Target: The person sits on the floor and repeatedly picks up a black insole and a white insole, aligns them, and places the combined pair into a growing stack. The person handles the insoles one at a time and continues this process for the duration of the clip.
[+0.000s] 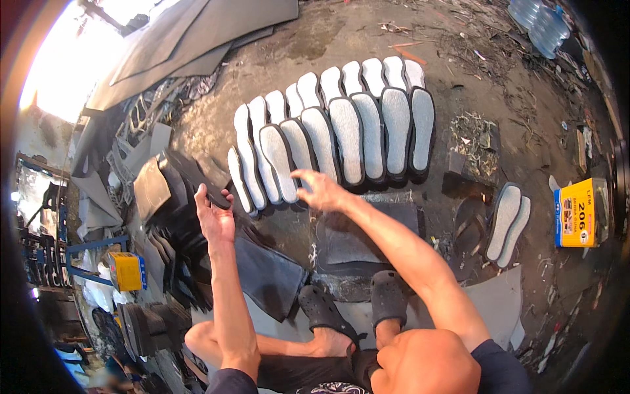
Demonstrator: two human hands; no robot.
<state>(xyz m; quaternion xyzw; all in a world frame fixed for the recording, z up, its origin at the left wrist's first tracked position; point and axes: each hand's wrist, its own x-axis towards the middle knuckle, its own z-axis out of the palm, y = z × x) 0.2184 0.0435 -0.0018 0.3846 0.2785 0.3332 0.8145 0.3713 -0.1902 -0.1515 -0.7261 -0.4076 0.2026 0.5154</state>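
My left hand (216,220) is closed around the end of a thin black sole (215,197), seen nearly edge-on and tilted up beside a stack of dark sheets. Reaching across to the middle, my right hand (323,192) has its fingers apart and curved. Its fingertips are at the near end of a sole with a pale grey fuzzy top and black rim (277,154); whether they touch it I cannot tell. Several more such soles (346,138) lie overlapping in two curved rows on the ground beyond my hands.
A dark flat slab (371,230) lies before my feet. Two pale soles (508,223) rest at the right, near a yellow and blue tin (581,213). Dark cut sheets (269,272) and another yellow tin (126,271) are at the left. Large grey sheets (190,49) lie far left.
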